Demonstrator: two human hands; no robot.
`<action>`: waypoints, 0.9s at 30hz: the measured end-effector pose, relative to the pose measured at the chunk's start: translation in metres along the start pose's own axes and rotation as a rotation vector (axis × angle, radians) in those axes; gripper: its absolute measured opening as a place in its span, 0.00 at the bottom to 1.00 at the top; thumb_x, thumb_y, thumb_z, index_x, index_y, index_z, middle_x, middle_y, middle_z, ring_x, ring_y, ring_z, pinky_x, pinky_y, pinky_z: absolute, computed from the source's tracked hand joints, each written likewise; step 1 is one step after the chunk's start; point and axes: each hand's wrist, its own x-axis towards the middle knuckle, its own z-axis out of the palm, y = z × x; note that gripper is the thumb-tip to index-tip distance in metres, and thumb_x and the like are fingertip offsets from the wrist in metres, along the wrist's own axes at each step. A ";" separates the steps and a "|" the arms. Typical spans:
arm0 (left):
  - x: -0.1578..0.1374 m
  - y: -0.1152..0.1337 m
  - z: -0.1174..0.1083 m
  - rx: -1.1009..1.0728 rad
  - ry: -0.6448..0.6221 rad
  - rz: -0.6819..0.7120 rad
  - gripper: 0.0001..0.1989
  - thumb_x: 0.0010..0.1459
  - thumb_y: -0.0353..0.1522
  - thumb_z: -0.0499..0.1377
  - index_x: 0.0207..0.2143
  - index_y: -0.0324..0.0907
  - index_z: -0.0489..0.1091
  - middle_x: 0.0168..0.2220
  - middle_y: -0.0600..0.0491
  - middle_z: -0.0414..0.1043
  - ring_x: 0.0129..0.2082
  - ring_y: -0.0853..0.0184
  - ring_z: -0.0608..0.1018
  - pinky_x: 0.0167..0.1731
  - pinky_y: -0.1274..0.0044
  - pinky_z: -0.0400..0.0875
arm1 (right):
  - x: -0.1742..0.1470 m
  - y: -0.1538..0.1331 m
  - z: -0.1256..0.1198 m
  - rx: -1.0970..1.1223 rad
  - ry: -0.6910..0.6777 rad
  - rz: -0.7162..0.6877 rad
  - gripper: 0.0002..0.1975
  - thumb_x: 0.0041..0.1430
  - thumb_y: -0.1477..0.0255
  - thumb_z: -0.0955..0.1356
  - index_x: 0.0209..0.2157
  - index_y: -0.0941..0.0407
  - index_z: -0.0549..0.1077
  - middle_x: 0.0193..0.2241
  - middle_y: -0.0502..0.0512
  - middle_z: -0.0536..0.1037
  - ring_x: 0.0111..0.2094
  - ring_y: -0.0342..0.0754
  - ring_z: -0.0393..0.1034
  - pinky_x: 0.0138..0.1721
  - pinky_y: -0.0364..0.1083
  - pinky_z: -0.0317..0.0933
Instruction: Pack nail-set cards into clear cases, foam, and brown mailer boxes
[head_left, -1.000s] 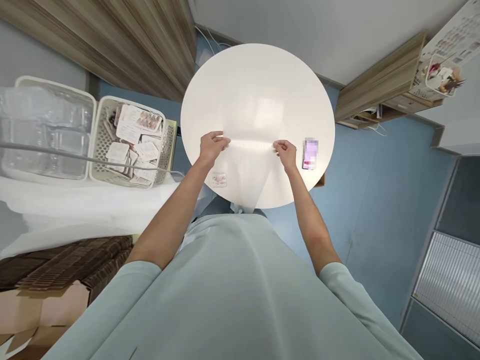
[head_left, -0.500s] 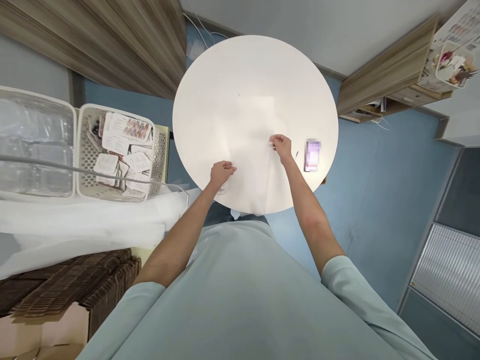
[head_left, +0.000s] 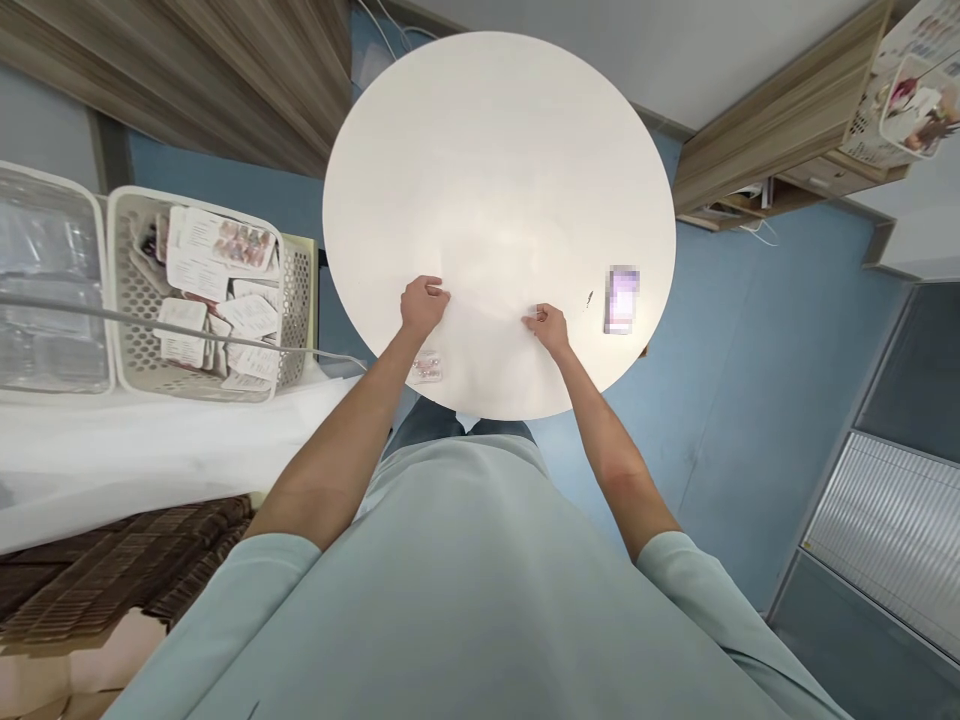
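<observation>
A thin, whitish, see-through sheet [head_left: 487,325] spans the gap between my hands, barely standing out from the white round table [head_left: 495,120]. My left hand [head_left: 424,304] is closed in a pinch at its left side, thumb and forefinger together. At the right side my right hand [head_left: 548,326] also pinches, with fingers curled. Whether the sheet is plastic or paper I cannot tell. Beside my left forearm, near the table's front edge, lies a small clear pack [head_left: 427,367] with pinkish pieces in it.
A pixelated purple, phone-like object [head_left: 622,300] lies on the table's right side, with a small dark item [head_left: 589,299] near it. A white basket [head_left: 195,390] of printed cards and a bin of clear plastic boxes [head_left: 52,300] stand left. Brown cardboard [head_left: 112,570] is stacked lower left.
My right hand has come down toward me and my left hand has moved up and left. The sheet's far edge has drawn nearer. The small clear pack shows more fully beside my left forearm.
</observation>
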 end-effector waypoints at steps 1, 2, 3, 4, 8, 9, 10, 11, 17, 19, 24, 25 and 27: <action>0.002 0.001 -0.002 0.006 0.007 -0.002 0.19 0.62 0.31 0.64 0.55 0.44 0.78 0.47 0.49 0.85 0.49 0.58 0.86 0.53 0.67 0.78 | 0.000 0.002 0.000 -0.010 0.017 0.001 0.14 0.57 0.68 0.77 0.44 0.54 0.76 0.31 0.45 0.79 0.36 0.48 0.79 0.40 0.46 0.72; 0.004 0.001 -0.003 0.004 0.012 -0.008 0.18 0.62 0.31 0.64 0.55 0.44 0.78 0.47 0.50 0.85 0.50 0.57 0.86 0.54 0.67 0.78 | 0.000 0.003 -0.001 -0.014 0.027 0.001 0.14 0.57 0.68 0.77 0.44 0.54 0.76 0.32 0.45 0.79 0.37 0.48 0.79 0.40 0.46 0.72; 0.005 0.001 -0.004 0.003 0.012 -0.011 0.19 0.63 0.31 0.64 0.56 0.44 0.77 0.48 0.50 0.85 0.50 0.57 0.86 0.55 0.67 0.78 | 0.001 0.003 -0.001 -0.014 0.032 -0.001 0.14 0.57 0.67 0.77 0.45 0.54 0.77 0.33 0.46 0.80 0.37 0.48 0.80 0.40 0.45 0.71; 0.004 0.001 -0.005 0.005 0.010 -0.010 0.19 0.63 0.32 0.64 0.57 0.44 0.77 0.48 0.50 0.85 0.50 0.57 0.86 0.55 0.67 0.78 | 0.002 0.002 -0.001 -0.012 0.035 -0.004 0.14 0.58 0.67 0.76 0.45 0.54 0.77 0.34 0.46 0.80 0.37 0.47 0.80 0.40 0.45 0.71; -0.006 -0.004 -0.007 0.014 -0.019 -0.004 0.22 0.63 0.34 0.67 0.60 0.44 0.76 0.49 0.49 0.86 0.50 0.57 0.86 0.56 0.66 0.78 | 0.009 -0.001 0.003 -0.010 0.038 -0.016 0.12 0.60 0.68 0.76 0.45 0.55 0.77 0.36 0.48 0.81 0.36 0.47 0.80 0.40 0.46 0.71; -0.011 -0.006 -0.007 0.023 -0.028 0.001 0.23 0.63 0.35 0.68 0.60 0.44 0.75 0.50 0.49 0.86 0.51 0.56 0.86 0.57 0.65 0.77 | 0.011 -0.002 0.003 -0.008 0.041 -0.018 0.12 0.61 0.68 0.75 0.45 0.55 0.77 0.36 0.49 0.82 0.36 0.47 0.80 0.40 0.46 0.71; -0.016 -0.009 -0.008 0.035 -0.038 0.004 0.24 0.62 0.35 0.68 0.60 0.45 0.75 0.50 0.49 0.86 0.52 0.56 0.85 0.57 0.65 0.77 | 0.012 -0.002 0.004 -0.006 0.045 -0.018 0.13 0.61 0.67 0.76 0.46 0.55 0.77 0.37 0.49 0.82 0.36 0.47 0.80 0.40 0.47 0.71; -0.022 -0.012 -0.008 0.049 -0.051 0.006 0.25 0.62 0.36 0.69 0.61 0.45 0.74 0.50 0.49 0.86 0.53 0.56 0.85 0.58 0.65 0.77 | 0.013 -0.002 0.004 -0.004 0.051 -0.019 0.14 0.62 0.66 0.76 0.47 0.55 0.77 0.38 0.50 0.82 0.36 0.48 0.80 0.41 0.47 0.72; -0.064 -0.045 -0.017 0.190 -0.137 0.109 0.25 0.66 0.39 0.67 0.63 0.45 0.71 0.57 0.46 0.82 0.53 0.54 0.84 0.58 0.64 0.77 | -0.002 0.014 0.002 -0.075 0.098 -0.043 0.20 0.62 0.63 0.77 0.53 0.54 0.77 0.45 0.55 0.82 0.45 0.51 0.81 0.46 0.50 0.75; -0.080 -0.061 -0.020 0.313 -0.152 0.220 0.29 0.64 0.40 0.69 0.65 0.44 0.70 0.63 0.42 0.77 0.58 0.49 0.81 0.60 0.60 0.75 | -0.017 0.024 0.002 -0.101 0.113 -0.051 0.22 0.62 0.63 0.77 0.54 0.53 0.76 0.46 0.55 0.82 0.46 0.51 0.80 0.48 0.50 0.75; -0.109 -0.099 -0.023 0.617 -0.228 0.452 0.38 0.55 0.30 0.70 0.68 0.39 0.66 0.68 0.32 0.66 0.68 0.36 0.71 0.64 0.51 0.71 | -0.055 0.047 0.007 -0.153 0.154 -0.047 0.22 0.63 0.66 0.75 0.57 0.53 0.73 0.48 0.57 0.83 0.46 0.52 0.80 0.51 0.51 0.73; -0.111 -0.104 -0.023 0.636 -0.235 0.477 0.38 0.55 0.28 0.68 0.68 0.38 0.65 0.68 0.31 0.66 0.68 0.35 0.70 0.64 0.51 0.70 | -0.061 0.050 0.008 -0.161 0.163 -0.044 0.22 0.63 0.66 0.74 0.57 0.52 0.73 0.49 0.58 0.83 0.47 0.53 0.80 0.52 0.52 0.73; -0.112 -0.112 -0.023 0.641 -0.230 0.510 0.36 0.57 0.28 0.64 0.68 0.37 0.65 0.68 0.30 0.66 0.68 0.35 0.70 0.63 0.50 0.70 | -0.072 0.054 0.010 -0.168 0.181 -0.032 0.22 0.64 0.66 0.74 0.57 0.53 0.73 0.49 0.59 0.83 0.49 0.53 0.80 0.53 0.52 0.72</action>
